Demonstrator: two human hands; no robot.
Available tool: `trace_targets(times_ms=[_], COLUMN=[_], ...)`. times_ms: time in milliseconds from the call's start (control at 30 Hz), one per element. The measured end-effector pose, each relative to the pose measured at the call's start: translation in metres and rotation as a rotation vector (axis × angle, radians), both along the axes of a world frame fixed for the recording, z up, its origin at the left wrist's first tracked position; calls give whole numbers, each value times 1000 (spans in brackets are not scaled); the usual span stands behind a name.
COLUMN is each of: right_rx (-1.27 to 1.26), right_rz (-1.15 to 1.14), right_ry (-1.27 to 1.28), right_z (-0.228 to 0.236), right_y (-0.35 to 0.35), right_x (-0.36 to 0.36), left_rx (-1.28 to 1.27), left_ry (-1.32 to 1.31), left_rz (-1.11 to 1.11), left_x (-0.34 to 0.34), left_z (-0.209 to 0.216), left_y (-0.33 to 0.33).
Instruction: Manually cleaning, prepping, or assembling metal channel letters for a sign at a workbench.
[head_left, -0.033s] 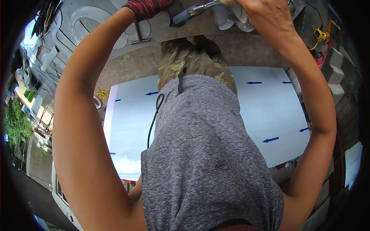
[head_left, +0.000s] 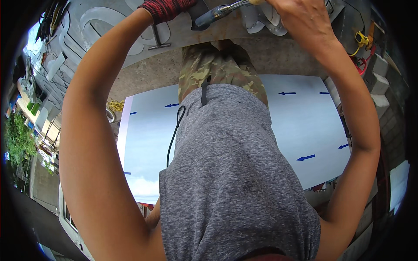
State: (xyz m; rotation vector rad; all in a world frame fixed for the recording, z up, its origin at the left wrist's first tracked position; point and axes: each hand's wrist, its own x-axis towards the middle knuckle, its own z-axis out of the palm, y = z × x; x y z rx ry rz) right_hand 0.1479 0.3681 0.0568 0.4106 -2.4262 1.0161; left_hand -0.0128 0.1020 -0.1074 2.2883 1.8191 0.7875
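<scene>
At the top edge, my left hand point(head_left: 169, 8) wears a red and black knit glove. Its fingers curl against a dark curved metal piece point(head_left: 199, 9), partly cut off by the frame. My bare right hand point(head_left: 300, 15) is closed on the tan handle of a soldering iron point(head_left: 215, 14); its fingertips lie beyond the frame. The iron's thick dark barrel points left, its end beside the curved piece. Shiny sheet-metal letter shapes point(head_left: 263, 19) lie between the iron and my right wrist. A T-shaped metal bar point(head_left: 158, 38) rests near the worktable's point(head_left: 130, 58) front edge.
More curved metal shapes point(head_left: 102, 17) cover the table's left side. Yellow-handled point(head_left: 361, 39) and red-handled point(head_left: 360, 66) tools lie at the right, near concrete blocks point(head_left: 379, 82). Behind me is a large pale sheet point(head_left: 300, 126) with blue arrows. Yellow cord point(head_left: 115, 105) and a tape roll point(head_left: 110, 115) sit left.
</scene>
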Motion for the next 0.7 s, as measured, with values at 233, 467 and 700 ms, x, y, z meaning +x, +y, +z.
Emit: trace_targets(times_ms=[233, 467, 700], right_rx=[376, 728, 698], right_rz=[26, 55, 54], right_ry=[-191, -324, -325], right_z=[36, 48, 33], right_y=[1, 5, 8], right_x=[-1, -2, -1], left_rx=[-274, -485, -488], left_ry=[190, 315, 313], left_rz=[-10, -25, -45], left_x=[1, 3, 2], left_z=[2, 18, 19], left_y=[-1, 7, 8])
